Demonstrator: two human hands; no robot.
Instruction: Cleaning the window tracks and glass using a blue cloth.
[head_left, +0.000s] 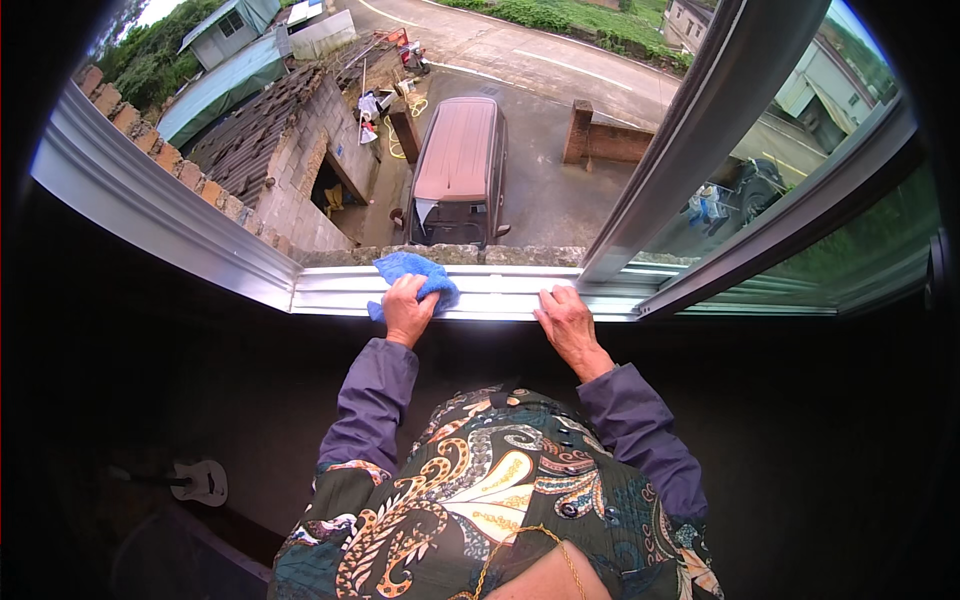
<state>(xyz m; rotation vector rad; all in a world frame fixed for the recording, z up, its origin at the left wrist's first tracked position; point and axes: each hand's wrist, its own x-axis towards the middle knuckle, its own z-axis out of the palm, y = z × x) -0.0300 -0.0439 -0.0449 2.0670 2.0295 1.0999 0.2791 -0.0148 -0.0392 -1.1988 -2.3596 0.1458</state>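
Note:
A blue cloth (417, 271) lies bunched over the metal sliding-window track (495, 289), towards its left end. My left hand (407, 306) is closed on the cloth, pressing it against the rails. Farther right, my right hand (566, 319) rests with bent fingers on the inner edge of the same track; I see no object in it. Just beyond that hand, the upright of a window sash (697, 142) stands on the track. The outer parts of the rails under the cloth are hidden.
The left window jamb (172, 202) rises beside the track. Glass sashes fill the right side, with a second frame member (780, 217). Outside and below are a parked van (461, 150), a block shed (292, 165) and a brick wall (619, 142). A small guitar (201, 482) is behind, lower left.

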